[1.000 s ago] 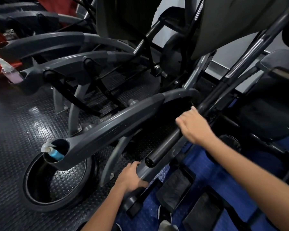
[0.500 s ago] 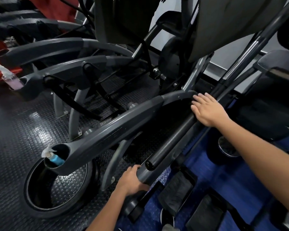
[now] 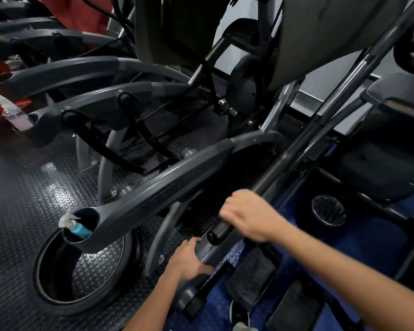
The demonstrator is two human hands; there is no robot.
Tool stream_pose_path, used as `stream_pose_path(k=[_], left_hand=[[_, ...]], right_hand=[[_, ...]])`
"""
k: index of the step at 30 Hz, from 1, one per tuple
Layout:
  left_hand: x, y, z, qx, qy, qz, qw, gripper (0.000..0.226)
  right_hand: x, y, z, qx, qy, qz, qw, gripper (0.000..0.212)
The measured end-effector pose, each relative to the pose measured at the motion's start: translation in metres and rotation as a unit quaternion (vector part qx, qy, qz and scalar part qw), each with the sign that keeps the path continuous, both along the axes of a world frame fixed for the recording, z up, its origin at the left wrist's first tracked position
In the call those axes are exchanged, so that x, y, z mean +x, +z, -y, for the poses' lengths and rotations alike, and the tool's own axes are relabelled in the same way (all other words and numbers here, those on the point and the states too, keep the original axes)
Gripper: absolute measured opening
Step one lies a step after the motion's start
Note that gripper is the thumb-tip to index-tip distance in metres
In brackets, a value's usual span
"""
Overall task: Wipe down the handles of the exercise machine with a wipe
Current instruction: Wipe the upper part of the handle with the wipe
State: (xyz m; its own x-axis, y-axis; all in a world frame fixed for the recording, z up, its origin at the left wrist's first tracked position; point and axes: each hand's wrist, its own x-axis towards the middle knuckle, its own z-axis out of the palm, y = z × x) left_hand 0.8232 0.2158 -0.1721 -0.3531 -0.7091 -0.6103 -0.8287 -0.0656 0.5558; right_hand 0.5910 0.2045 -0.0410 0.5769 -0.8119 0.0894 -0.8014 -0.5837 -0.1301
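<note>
- Far left: a spray bottle of pink liquid (image 3: 16, 115) stands in the cup holder at the end of a neighbouring machine's grey arm (image 3: 86, 108).
- Lower left: a blue spray bottle (image 3: 78, 229) sits tilted in the cup holder of the near grey arm (image 3: 158, 189), which rises to the right. A round black base (image 3: 58, 295) lies below it on the studded rubber floor (image 3: 22, 187).
- Centre bottom: the left hand (image 3: 189, 260) grips the lower grey bar (image 3: 213, 249) of the machine, fingers curled over its top edge and thumb beneath.
- Centre right: the right hand (image 3: 245, 215) is wrapped around the black handle (image 3: 294, 161) close to its lower end, fingers closed round the tube; the hand is motion-blurred. The handle's round end cap shows just below the hand.
- No wipe can be made out; whether one sits under the right palm cannot be told.
- The handle runs diagonally up to the right, turning chrome higher up.
- Right: black foot pedals (image 3: 253, 275) over blue flooring (image 3: 380, 237), and a second machine's dark seat pad (image 3: 399, 91) at the upper right.
</note>
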Motion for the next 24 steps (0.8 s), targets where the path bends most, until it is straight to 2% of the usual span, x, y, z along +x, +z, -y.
stream_pose_path(k=[1,3,5,7,10,14,18,21,22,24], left_hand=[[0.0,0.0,0.0,0.0,0.0,0.0,1.0,0.114],[0.0,0.0,0.0,-0.001,0.001,0.001,1.0,0.113],[-0.001,0.0,0.0,-0.006,0.001,0.002,1.0,0.112],[-0.001,0.0,0.0,-0.005,0.003,0.004,1.0,0.113],[-0.001,0.001,0.0,0.001,0.004,0.005,1.0,0.114],[-0.002,0.003,-0.001,-0.002,0.009,0.007,1.0,0.116],[-0.001,0.004,-0.001,0.003,0.009,0.005,1.0,0.115],[0.0,0.004,-0.002,0.008,0.013,-0.002,1.0,0.114],[0.0,0.004,-0.002,0.007,0.014,-0.002,1.0,0.114],[-0.001,0.004,-0.003,0.001,0.014,-0.001,1.0,0.113]], right_hand=[[-0.023,-0.002,0.016,-0.022,-0.024,-0.032,0.999,0.039],[-0.075,0.001,0.046,-0.053,-0.136,-0.092,0.985,0.041],[-0.106,0.006,0.057,-0.054,-0.248,-0.091,0.963,0.051],[-0.096,0.006,0.058,-0.042,-0.297,-0.082,0.95,0.052],[-0.036,0.003,0.036,-0.048,-0.213,-0.089,0.972,0.04],[0.03,-0.002,-0.023,0.0,-0.112,0.035,0.993,0.04],[0.005,-0.004,-0.027,0.052,-0.026,0.065,0.996,0.04],[-0.052,0.001,0.015,-0.001,-0.131,-0.005,0.991,0.049],[-0.069,0.002,0.026,-0.008,-0.191,-0.041,0.981,0.052],[-0.084,0.005,0.038,0.0,-0.299,-0.052,0.953,0.057]])
